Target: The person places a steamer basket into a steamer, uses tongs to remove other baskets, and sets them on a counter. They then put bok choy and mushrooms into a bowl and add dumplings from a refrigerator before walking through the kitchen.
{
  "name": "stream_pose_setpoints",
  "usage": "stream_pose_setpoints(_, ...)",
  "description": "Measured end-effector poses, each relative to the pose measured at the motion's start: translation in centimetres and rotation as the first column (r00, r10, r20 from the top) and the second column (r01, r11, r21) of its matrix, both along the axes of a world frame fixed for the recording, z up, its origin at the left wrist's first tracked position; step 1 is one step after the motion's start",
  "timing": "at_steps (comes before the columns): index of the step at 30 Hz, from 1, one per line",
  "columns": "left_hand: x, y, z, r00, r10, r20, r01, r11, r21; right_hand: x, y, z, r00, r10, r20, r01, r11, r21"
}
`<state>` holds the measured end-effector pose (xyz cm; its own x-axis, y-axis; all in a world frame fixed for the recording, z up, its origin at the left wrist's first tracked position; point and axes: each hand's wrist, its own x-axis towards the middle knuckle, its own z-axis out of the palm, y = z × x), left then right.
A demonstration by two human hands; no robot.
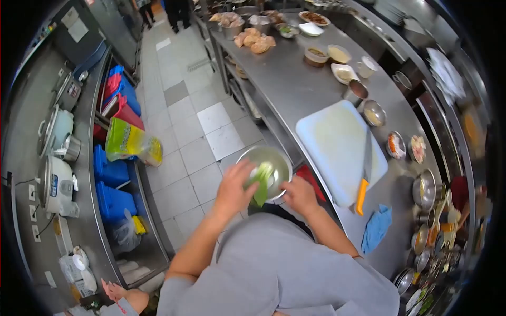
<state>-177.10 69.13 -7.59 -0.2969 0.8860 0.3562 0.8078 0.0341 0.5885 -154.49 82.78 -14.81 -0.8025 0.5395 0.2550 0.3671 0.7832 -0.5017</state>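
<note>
A metal bowl (pixel 284 158) is held in front of my body, over the tiled floor beside the counter. My right hand (pixel 300 194) grips its rim on the right side, thumb at the edge. Over the bowl's left part, my left hand (pixel 234 184) is closed on a bok choy (pixel 263 176) with a pale stalk and a green leaf, slightly blurred. The leaf hangs toward me across the near rim. To the right, a white cutting board (pixel 332 142) lies on the steel counter, and a knife with an orange handle (pixel 361 196) rests along its right side.
A blue cloth (pixel 377 229) lies near the counter's close edge. Small metal bowls (pixel 373 113) and sauce tubs (pixel 315 56) line the counter. Rice cookers (pixel 58 184) stand on the left shelf above blue bins (pixel 112 203). Another person's hand (pixel 124 296) shows at lower left.
</note>
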Motion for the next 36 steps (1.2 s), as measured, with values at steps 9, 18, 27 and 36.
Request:
stream_pose_setpoints(9,-19.0,7.7,-4.8,0.952,0.305,0.0,-0.231,0.723,-0.651,-7.3,22.0,-5.4,0.892,-0.442,-0.093,0.45,0.887,0.105)
stream_pose_setpoints(18,-24.7,25.7,-24.7,0.925,-0.215,0.312,0.375,0.389,-0.842,-11.2,27.5,-8.7,0.823,-0.564,0.071,0.543,0.816,0.198)
stream_pose_setpoints(27,-31.8,54.9,-30.6,0.931,-0.35,-0.108,0.271,0.857,-0.438,-13.1,28.9,-7.2,0.685,-0.722,0.1,0.692,0.687,0.222)
stream_pose_setpoints(36,-38.8,66.7,-42.3,0.774,-0.614,-0.154,0.387,0.651,-0.653,-12.2,29.8,-4.5,0.605,-0.746,0.277,0.71,0.663,0.236)
